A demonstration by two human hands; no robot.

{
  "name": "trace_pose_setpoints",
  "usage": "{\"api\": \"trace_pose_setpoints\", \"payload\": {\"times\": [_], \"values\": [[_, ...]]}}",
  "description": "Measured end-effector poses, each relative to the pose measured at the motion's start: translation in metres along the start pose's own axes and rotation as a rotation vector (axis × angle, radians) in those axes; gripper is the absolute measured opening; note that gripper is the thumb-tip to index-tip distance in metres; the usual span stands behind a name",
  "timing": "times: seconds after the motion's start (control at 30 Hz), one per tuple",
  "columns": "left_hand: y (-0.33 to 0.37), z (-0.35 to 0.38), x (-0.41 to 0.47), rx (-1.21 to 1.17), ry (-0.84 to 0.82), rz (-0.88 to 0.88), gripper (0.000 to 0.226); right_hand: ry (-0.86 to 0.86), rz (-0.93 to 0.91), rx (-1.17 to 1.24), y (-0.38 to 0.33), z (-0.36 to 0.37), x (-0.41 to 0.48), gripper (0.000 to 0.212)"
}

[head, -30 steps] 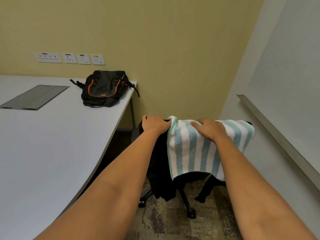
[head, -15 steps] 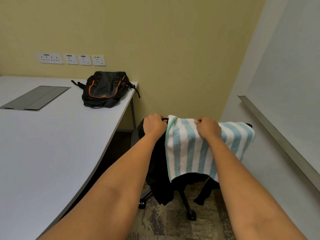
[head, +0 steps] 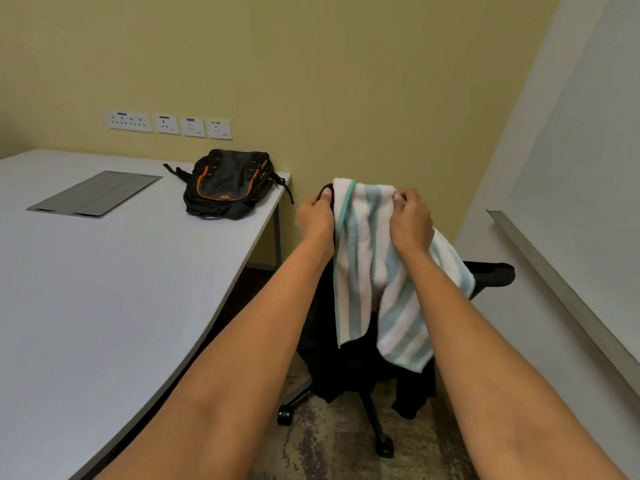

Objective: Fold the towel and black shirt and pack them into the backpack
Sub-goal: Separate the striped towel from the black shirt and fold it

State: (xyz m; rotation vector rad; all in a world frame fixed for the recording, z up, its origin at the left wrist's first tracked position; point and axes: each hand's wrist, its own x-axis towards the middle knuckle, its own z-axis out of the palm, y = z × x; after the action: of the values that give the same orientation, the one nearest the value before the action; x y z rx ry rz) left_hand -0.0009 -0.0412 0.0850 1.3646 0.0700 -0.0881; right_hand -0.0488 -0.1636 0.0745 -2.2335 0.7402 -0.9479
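Both arms were bare from the lower edge of the view to the fingertips. The left forearm [head: 242, 358] and the right forearm [head: 491, 368] looked thick near the camera and narrowed toward the wrists, as a wide lens draws them, and their skin was smooth with a soft sheen. The left hand [head: 313, 216] showed one short, pale thumbnail [head: 326, 193]. The right hand [head: 411, 225] showed low knuckle ridges across its back and two short, plain nails [head: 397, 196] at its top
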Motion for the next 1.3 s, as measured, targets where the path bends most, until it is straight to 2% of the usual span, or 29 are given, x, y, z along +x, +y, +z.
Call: {"api": "trace_pose_setpoints", "payload": {"times": [0.1, 0.3, 0.47, 0.67, 1.0, 1.1, 1.3], "values": [[0.029, -0.017, 0.007, -0.117, 0.001, -0.037, 0.021, 0.019, -0.027, 0.106, -0.036, 0.007, 0.0, 0.03], [0.084, -0.078, 0.032, -0.273, -0.003, -0.066, 0.022, 0.014, -0.092, 0.243, -0.123, 0.033, 0.0, 0.029], [0.129, -0.138, 0.049, -0.359, -0.015, -0.02, 0.021, -0.056, -0.022, 0.535, -0.201, 0.079, -0.01, 0.03], [0.179, -0.225, 0.09, -0.46, 0.037, 0.018, 0.019, -0.119, 0.0, 0.7, -0.3, 0.143, -0.034, 0.03], [0.226, -0.363, 0.161, -0.59, 0.164, 0.047, 0.02, -0.207, -0.122, 0.729, -0.438, 0.243, -0.069, 0.028], [0.225, -0.395, 0.188, -0.609, 0.216, 0.047, 0.023, -0.266, -0.143, 0.717, -0.462, 0.282, -0.075, 0.028], [0.204, -0.445, 0.242, -0.574, 0.352, 0.019, 0.014, -0.41, -0.194, 0.626, -0.477, 0.364, -0.078, 0.028]]}}
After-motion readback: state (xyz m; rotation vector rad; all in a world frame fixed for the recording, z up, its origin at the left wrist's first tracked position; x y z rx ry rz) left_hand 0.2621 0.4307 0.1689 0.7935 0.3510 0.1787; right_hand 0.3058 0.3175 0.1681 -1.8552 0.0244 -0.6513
